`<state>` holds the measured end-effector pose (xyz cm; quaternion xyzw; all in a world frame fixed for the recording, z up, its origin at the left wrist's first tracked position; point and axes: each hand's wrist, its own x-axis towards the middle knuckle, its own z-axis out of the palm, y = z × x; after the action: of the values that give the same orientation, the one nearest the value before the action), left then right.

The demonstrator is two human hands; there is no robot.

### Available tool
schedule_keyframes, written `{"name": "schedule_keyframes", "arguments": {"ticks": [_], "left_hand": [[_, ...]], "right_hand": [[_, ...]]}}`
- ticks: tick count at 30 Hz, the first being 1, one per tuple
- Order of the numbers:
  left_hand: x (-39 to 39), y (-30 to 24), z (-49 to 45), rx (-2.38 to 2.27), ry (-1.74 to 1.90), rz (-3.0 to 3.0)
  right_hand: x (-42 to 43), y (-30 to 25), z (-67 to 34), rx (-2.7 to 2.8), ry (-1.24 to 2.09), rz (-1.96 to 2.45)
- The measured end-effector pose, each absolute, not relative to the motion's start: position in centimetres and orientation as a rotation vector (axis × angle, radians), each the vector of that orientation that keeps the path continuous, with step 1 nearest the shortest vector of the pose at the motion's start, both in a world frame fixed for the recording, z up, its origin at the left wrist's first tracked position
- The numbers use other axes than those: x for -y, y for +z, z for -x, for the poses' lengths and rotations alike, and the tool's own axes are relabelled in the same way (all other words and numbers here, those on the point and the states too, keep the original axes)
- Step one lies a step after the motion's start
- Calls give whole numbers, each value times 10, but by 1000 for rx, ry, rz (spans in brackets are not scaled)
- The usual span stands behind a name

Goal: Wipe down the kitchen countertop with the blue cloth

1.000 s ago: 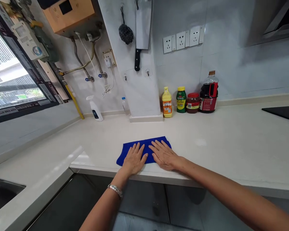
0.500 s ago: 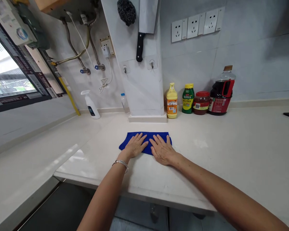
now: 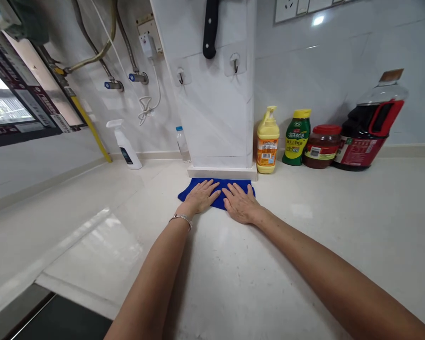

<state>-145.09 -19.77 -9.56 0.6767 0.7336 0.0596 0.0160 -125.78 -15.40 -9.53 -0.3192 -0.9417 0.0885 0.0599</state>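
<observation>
Hands flat: your left hand point(image 3: 200, 197) and right hand point(image 3: 241, 207) press open-palmed, side by side, on the blue cloth point(image 3: 216, 189). Cloth lies on the table point(image 3: 304, 245), touching the white pillar base point(image 3: 222, 172).

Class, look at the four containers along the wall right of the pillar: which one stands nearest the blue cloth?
The yellow bottle, leftmost of the row, beside the pillar; the others stand farther right.

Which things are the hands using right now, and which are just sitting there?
In use: blue cloth, left hand and right hand flat on it, countertop.

Just sitting: spray bottle, yellow bottle, green bottle, red-lidded jar, big dark jug, knife.
</observation>
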Motion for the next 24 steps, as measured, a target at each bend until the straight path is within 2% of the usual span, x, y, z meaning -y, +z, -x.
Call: {"name": "schedule_keyframes", "arguments": {"ticks": [12, 24], "left_hand": [[187, -95, 1458, -2391, 250, -2046], [257, -90, 1385, -2563, 201, -1814]], "right_hand": [[131, -90, 1275, 2852, 291, 929], [173, -92, 1233, 2840, 299, 918]]}}
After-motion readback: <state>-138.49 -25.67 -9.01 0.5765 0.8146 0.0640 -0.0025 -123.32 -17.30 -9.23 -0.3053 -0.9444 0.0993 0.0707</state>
